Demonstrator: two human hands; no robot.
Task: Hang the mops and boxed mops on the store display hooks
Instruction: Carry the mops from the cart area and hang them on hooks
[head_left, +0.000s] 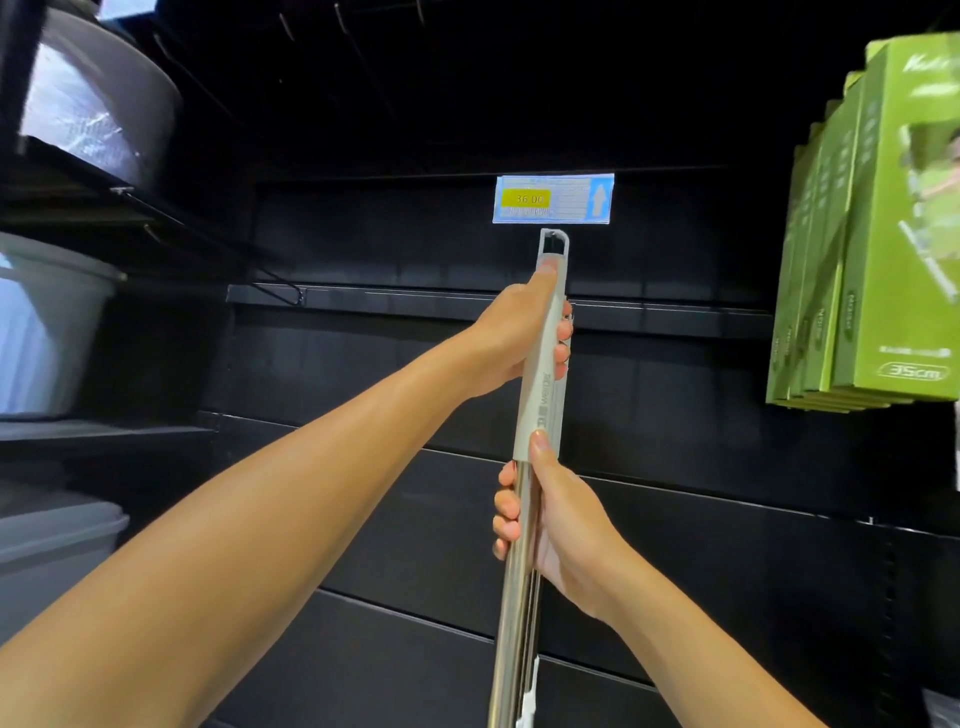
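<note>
The mop handle (543, 374) is cut off by the bottom edge, its lower end unseen. The fine print on the price tag (553, 199) is blurred beyond 36.00. The green boxes (893, 234) are cropped by the right edge, the blurred plastic tubs (47, 322) by the left.

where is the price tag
Head view, upper centre: the price tag sits just above the top loop of the mop handle, left of the green boxes.
</note>
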